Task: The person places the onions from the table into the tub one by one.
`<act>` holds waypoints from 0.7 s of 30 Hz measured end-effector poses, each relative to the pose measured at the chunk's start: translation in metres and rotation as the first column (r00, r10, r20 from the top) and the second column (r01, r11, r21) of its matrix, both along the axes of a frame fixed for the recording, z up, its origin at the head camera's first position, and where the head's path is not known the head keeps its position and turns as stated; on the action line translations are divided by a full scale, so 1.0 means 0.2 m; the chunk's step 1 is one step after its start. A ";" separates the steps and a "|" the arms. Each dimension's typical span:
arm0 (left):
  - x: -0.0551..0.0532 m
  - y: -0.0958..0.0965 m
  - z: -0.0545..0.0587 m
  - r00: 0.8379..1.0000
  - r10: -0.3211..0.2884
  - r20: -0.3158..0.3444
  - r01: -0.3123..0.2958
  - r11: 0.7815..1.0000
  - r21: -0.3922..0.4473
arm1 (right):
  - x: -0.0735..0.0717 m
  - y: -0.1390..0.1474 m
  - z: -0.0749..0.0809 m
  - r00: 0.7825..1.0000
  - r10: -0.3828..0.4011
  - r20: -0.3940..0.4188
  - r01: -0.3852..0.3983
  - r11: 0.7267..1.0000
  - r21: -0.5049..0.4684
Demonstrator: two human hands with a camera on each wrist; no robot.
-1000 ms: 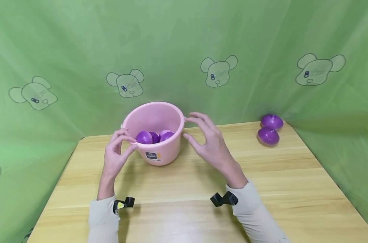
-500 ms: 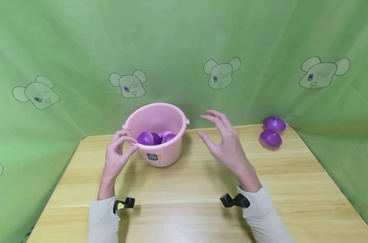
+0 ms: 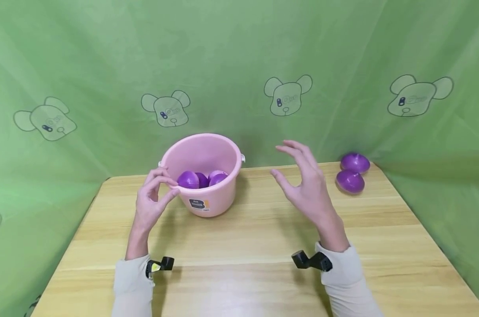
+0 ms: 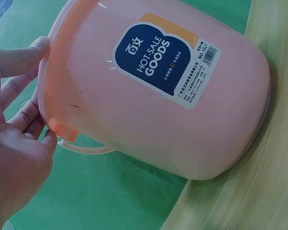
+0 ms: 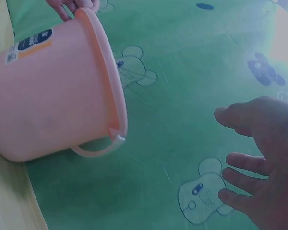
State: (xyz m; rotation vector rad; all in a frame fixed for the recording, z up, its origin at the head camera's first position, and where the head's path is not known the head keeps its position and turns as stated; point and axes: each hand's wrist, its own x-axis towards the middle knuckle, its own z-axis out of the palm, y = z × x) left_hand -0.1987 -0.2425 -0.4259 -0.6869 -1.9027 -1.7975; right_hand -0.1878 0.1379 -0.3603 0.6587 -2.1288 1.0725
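Observation:
A pink bucket (image 3: pixel 219 198) stands at the back of the table, with several purple onion-like balls (image 3: pixel 188 179) inside it. My left hand (image 3: pixel 150 202) pinches the bucket's near left rim between thumb and fingers; the left wrist view shows the thumb outside the rim (image 4: pixel 50 91). Right of the bucket, my right hand (image 3: pixel 310 189) hovers in the air, fingers spread and holding nothing. Two more purple onion-like balls (image 3: pixel 350 182) lie touching each other at the back right, beyond that hand. In the right wrist view the bucket's handle (image 5: pixel 98 149) hangs down behind it.
The wooden table (image 3: pixel 239 259) reaches back to a green curtain (image 3: pixel 223 57) printed with bear faces. The curtain also hangs along both sides. A black wrist camera (image 3: pixel 310 260) is strapped to each sleeve.
My right hand has left the bucket's right rim and moved right, towards the two balls outside. The left hand keeps its hold on the rim, and the bucket stays put.

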 end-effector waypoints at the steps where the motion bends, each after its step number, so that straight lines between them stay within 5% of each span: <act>1: 0.00 0.00 0.00 1.000 0.001 0.002 -0.001 1.000 0.001 | 0.00 0.01 0.00 1.000 -0.010 0.002 0.010 1.000 -0.004; 21: 0.01 0.01 0.01 1.000 0.012 0.020 -0.012 1.000 -0.002 | -0.02 0.20 0.01 0.992 -0.126 -0.028 0.123 0.989 -0.078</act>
